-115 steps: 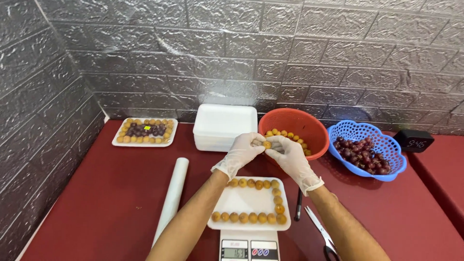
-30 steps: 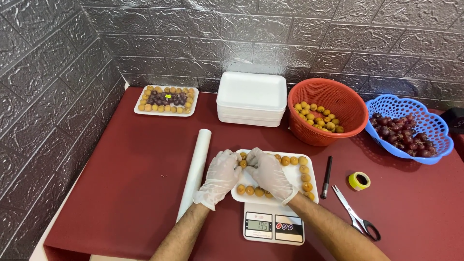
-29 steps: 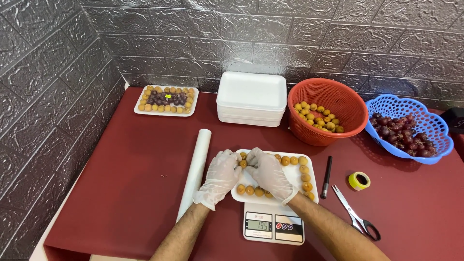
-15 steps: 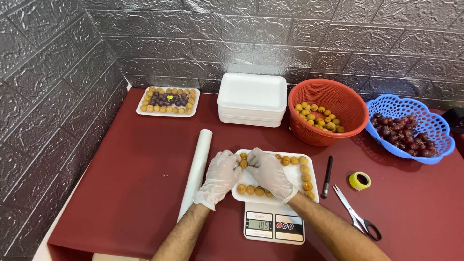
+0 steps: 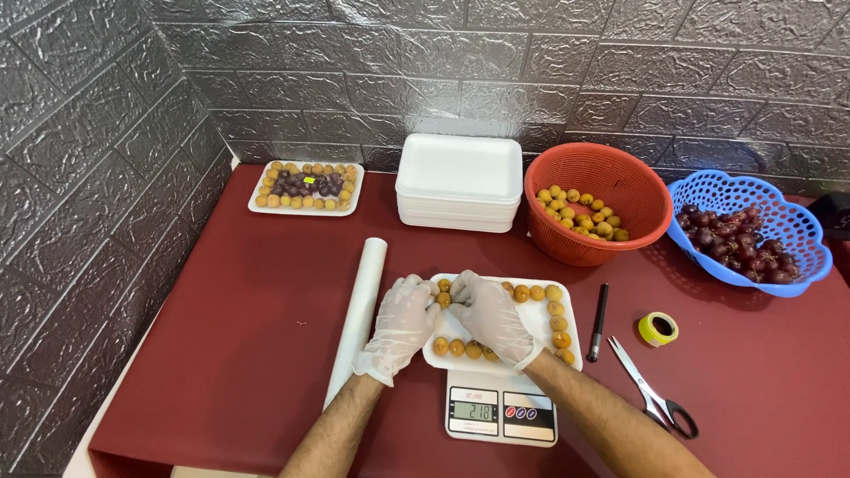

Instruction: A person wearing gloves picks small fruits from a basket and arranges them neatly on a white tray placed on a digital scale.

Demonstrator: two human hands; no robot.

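Hands, both in thin white gloves, meet over the near-left part of a white foam tray [image 5: 531, 314]. Left hand [image 5: 400, 323] and right hand [image 5: 485, 314] pinch one small yellow fruit [image 5: 444, 299] between fingertips, fruit held just above the tray's left end. Tray sits on a digital scale [image 5: 500, 416], w/ yellow fruits lining its edges. Roll of clear film [image 5: 359, 314] lies just left of left hand. Black marker [image 5: 599, 310], yellow tape roll [image 5: 658, 328] and scissors [image 5: 651, 398] lie right of tray. Farther back on the red tabletop [image 5: 221, 336]: stack of white foam trays [image 5: 459, 181], red basket [image 5: 604, 204] w/ yellow fruits, blue basket [image 5: 753, 230] w/ dark grapes, filled tray [image 5: 306, 187] back left.
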